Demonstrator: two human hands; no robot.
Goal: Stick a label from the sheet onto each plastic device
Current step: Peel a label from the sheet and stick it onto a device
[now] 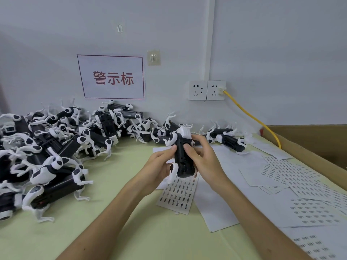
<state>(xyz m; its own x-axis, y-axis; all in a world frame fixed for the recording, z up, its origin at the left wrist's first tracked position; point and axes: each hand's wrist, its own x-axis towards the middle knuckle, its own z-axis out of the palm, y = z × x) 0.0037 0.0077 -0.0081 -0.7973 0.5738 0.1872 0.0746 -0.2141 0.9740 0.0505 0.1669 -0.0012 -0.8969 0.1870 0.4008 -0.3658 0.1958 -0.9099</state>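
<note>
Robot-dog toy [181, 156], black body with white legs, sits belly-up between your two hands, lifted just above the near label sheet [178, 196]. Your left hand [159, 166] cradles its left flank with the thumb laid on the black underside; your right hand [202, 158] wraps the other flank, thumb pressed on the same dark face beside the left one. Both thumbs bearing down there suggests you are at the pressing step, rubbing a label flat, though the label itself is too small to make out under your fingers. If so, the next move calls for setting this toy aside and peeling a fresh label from the sheet directly beneath it, which needs a fingernail under one corner. Left of the toy lies the big heap of robot dogs [56, 147]; behind it, a smaller group [227, 139] rests by the wall. Right of the toy, more label sheets [293, 177] fan out toward the cardboard box [309, 143].
</note>
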